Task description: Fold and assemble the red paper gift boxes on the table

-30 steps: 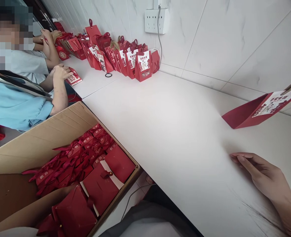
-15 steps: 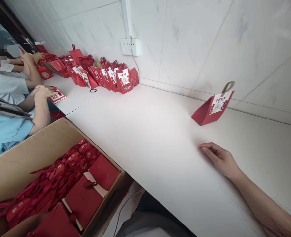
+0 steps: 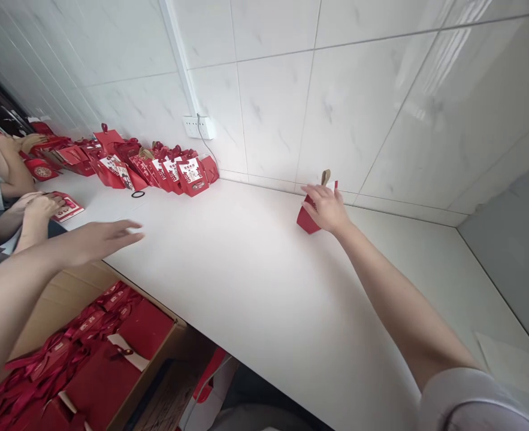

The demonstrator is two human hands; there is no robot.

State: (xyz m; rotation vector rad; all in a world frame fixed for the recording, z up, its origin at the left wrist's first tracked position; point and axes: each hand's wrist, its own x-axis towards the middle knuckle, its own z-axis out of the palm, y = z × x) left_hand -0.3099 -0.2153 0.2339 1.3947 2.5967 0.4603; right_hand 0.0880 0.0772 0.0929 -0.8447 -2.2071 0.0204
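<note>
My right hand [image 3: 329, 208] is at a small red gift box [image 3: 308, 222], with its fingers spread across the front. The hand hides most of the box and its white label; a tan ribbon loop [image 3: 326, 176] rises above. Whether the fingertips press on the box, I cannot tell. My left hand [image 3: 106, 240] is held out over the table's left edge, fingers stretched and holding nothing. Below it stands a cardboard carton [image 3: 145, 365] of flat red packets with dark red ribbons [image 3: 62, 353].
Several red gift boxes [image 3: 192, 178] stand in a row along the tiled wall, under a power socket [image 3: 198, 127] with a grey cable. A black ring [image 3: 138, 194] lies before them on the white table [image 3: 246, 269]. Co-workers' hands [image 3: 39, 206] are at the left.
My right hand has moved from the tabletop to the red gift box by the wall. My left arm has come up from the carton to above the table edge. The view has turned right.
</note>
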